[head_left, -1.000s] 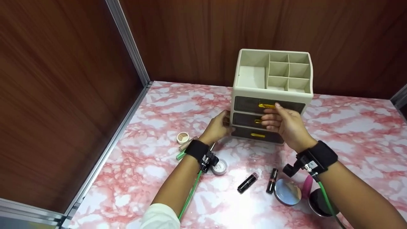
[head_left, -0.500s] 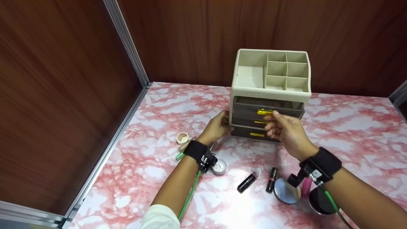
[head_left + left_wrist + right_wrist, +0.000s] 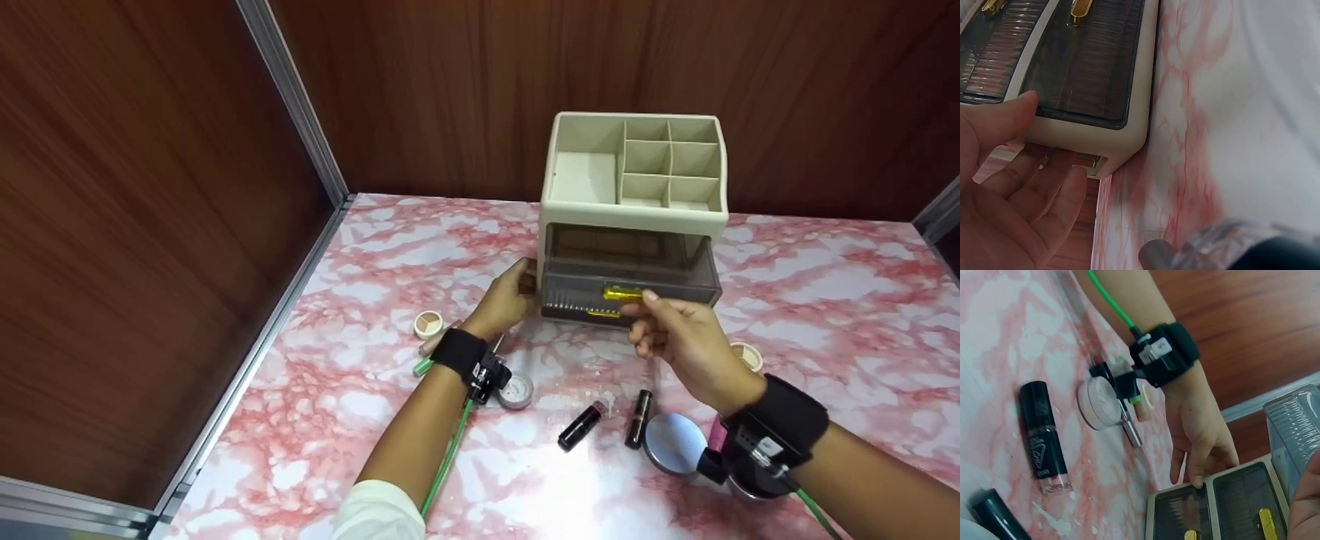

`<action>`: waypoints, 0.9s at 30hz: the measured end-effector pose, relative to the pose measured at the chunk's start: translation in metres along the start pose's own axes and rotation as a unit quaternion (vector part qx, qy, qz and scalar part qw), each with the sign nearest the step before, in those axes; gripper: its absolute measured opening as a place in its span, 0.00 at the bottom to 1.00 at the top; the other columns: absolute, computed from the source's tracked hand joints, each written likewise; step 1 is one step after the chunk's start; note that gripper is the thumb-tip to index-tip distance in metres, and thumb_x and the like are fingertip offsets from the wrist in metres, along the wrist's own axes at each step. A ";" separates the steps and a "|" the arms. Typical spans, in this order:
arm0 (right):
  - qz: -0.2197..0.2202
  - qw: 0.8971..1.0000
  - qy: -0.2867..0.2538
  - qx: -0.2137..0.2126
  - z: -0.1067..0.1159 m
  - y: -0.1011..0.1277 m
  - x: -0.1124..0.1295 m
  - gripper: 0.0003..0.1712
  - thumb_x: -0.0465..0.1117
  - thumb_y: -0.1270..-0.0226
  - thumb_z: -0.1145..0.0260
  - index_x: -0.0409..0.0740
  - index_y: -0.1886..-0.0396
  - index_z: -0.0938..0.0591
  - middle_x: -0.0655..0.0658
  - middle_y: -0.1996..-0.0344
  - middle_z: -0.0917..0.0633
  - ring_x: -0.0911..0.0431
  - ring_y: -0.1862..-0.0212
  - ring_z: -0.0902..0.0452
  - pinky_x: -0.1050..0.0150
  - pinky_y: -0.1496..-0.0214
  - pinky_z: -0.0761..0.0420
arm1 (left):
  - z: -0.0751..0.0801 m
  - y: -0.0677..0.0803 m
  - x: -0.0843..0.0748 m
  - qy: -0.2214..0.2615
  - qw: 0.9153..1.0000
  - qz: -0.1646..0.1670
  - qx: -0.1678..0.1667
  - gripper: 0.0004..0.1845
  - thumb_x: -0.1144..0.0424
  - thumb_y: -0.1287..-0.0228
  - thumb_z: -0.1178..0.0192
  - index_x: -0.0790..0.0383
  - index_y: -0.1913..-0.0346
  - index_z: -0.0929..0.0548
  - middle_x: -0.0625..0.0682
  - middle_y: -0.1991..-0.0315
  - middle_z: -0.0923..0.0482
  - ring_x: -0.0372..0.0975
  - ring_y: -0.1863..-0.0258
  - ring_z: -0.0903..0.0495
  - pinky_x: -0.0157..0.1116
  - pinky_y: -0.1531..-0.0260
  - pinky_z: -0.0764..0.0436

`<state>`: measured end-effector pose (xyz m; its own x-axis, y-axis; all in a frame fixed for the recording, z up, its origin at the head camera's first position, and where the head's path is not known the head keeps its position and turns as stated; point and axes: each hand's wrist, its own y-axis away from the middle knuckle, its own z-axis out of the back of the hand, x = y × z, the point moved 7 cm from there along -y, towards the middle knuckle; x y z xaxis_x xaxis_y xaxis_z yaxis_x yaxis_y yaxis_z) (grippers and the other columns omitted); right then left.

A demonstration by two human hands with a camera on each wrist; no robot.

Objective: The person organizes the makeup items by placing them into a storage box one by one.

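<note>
A cream makeup organizer [image 3: 634,214] with dark see-through drawers stands at the back of the marbled table. Its top drawer [image 3: 574,285] is pulled well out, and the inside looks bare. My right hand [image 3: 694,345] pinches the right end of that drawer's gold handle [image 3: 619,294]. On the organizer's left side, my left hand [image 3: 501,300] holds the body; the left wrist view puts the thumb [image 3: 1010,115] on the front frame and the curled fingers at the side. The pulled-out drawer hides most of the lower drawer fronts in the head view.
Nearer on the table lie a small jar [image 3: 515,391], two dark lipstick tubes [image 3: 582,426] and a round mirrored compact [image 3: 675,442]. Round concealer palettes lie at left [image 3: 428,324] and right [image 3: 747,357]. A pink item [image 3: 718,433] is partly behind my right wrist. Wood panels enclose the table.
The top drawer was shut a second ago; my right hand has drawn it out toward me by its handle. My left hand has kept its hold on the organizer's side.
</note>
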<state>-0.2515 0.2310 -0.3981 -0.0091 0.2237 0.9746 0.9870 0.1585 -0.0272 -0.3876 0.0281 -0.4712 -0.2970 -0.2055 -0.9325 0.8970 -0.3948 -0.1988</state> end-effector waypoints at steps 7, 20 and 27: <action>0.004 0.999 0.031 0.011 -0.004 0.013 0.005 0.23 0.47 0.24 0.44 0.29 0.56 0.18 0.45 0.78 0.18 0.58 0.77 0.24 0.66 0.72 0.21 | 0.000 0.000 0.002 -0.014 1.000 0.003 0.000 0.29 0.87 0.48 0.45 0.63 0.43 0.26 0.58 0.54 0.19 0.45 0.52 0.20 0.38 0.50 0.22; -0.014 0.999 0.033 0.019 -0.011 0.030 -0.001 0.25 0.48 0.23 0.45 0.26 0.52 0.20 0.45 0.78 0.18 0.58 0.76 0.25 0.66 0.71 0.21 | 0.000 0.000 0.000 -0.030 0.999 -0.029 0.008 0.29 0.85 0.49 0.49 0.66 0.41 0.28 0.59 0.55 0.19 0.43 0.54 0.20 0.34 0.53 0.22; -0.034 0.999 0.041 0.012 -0.012 0.034 -0.010 0.25 0.49 0.25 0.43 0.27 0.51 0.20 0.45 0.78 0.18 0.57 0.76 0.24 0.65 0.70 0.21 | 0.000 0.002 0.000 -0.026 0.999 -0.030 -0.003 0.28 0.86 0.47 0.46 0.64 0.42 0.27 0.58 0.55 0.18 0.43 0.54 0.19 0.34 0.52 0.22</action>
<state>-0.2164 0.2226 -0.4062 -0.0625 0.1329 0.9892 0.9804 0.1936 0.0360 -0.3857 0.0275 -0.4719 -0.3659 -0.2280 -0.9023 0.8791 -0.4028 -0.2548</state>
